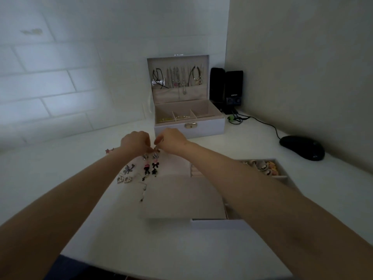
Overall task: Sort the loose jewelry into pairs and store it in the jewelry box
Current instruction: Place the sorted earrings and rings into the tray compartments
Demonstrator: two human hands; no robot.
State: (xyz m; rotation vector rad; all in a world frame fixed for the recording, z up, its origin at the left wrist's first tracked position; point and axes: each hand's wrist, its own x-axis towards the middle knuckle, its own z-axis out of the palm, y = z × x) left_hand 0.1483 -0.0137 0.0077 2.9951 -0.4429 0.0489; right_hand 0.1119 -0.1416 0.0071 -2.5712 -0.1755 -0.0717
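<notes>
Both hands meet at mid-frame, just in front of the jewelry box. The left hand and right hand have their fingers curled, each pinching the top end of one of the two black-bow earrings, whose lower parts lie side by side on the tabletop. Left of them lie a silver butterfly piece and heart-shaped earrings. The box stands open at upper centre — necklaces hang inside its raised lid, and small pieces sit in its left and middle compartments. At the right, a divided tray holds small pale pieces.
</notes>
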